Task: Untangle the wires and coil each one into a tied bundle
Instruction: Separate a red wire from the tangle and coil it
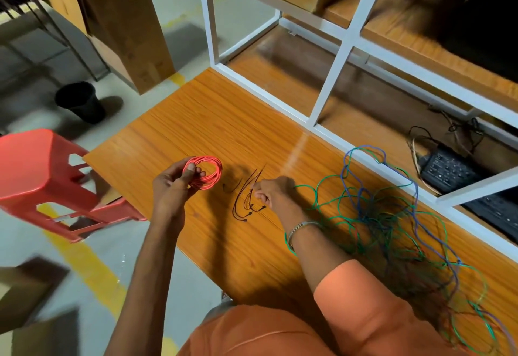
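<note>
Red wire, coiled into a neat ring (203,172), sits pinched between the thumb and fingers of your left hand (173,187), held just above the counter (173,120) so the loops cannot spring apart before they are bound. Your right hand (270,194) reaches to the black cable ties (246,201) lying beside it, fingers pressed together on one, likely to cinch that coil. The green and blue wires (392,210) lie tangled at your right, under your forearm, parked clear of the working space until their turn.
</note>
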`<state>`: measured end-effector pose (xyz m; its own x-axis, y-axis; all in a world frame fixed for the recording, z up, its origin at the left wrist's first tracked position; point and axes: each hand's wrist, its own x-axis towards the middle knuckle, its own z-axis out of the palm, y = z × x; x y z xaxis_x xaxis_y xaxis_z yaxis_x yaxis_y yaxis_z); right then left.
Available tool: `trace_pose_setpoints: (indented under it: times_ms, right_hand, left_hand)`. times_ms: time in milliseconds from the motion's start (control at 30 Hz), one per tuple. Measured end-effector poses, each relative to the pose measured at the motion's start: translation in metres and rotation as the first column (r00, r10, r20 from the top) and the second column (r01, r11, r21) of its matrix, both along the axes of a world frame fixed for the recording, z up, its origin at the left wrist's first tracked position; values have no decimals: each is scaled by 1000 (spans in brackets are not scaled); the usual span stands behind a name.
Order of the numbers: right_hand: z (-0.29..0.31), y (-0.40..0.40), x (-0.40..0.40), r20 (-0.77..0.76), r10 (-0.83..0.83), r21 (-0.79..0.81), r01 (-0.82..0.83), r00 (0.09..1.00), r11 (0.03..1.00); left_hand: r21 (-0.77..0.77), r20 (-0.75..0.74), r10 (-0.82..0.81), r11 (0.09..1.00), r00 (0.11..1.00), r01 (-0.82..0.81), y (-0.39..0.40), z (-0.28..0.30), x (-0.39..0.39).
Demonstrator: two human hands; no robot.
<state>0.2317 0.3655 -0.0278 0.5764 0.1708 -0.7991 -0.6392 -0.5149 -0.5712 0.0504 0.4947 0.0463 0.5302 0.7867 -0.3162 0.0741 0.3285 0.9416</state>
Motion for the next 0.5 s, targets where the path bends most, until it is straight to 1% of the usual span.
trace_pose_setpoints:
  times_ms: [133,233,333,400,500]
  right_hand:
    - [9,-5,1,-7,38,-13,-38,999,999]
    - [10,-9,4,52,69,-25,-68,996,997]
    - [0,-2,6,64,31,-88,-25,997,996]
    - [2,-3,6,88,51,-114,-40,995,993]
    - [21,-13,8,130,26,-72,-16,991,997]
  left_hand:
    - [-22,0,-18,1000,1000,18,-7,2,-1]
    - [-26,3,-20,999,1000,20,-10,5,-2]
    - [-29,10,-31,999,999,31,-12,6,-3]
    - [-31,13,-34,999,999,34,-12,6,-2]
    - [-31,26,-53,998,998,54,-13,5,2]
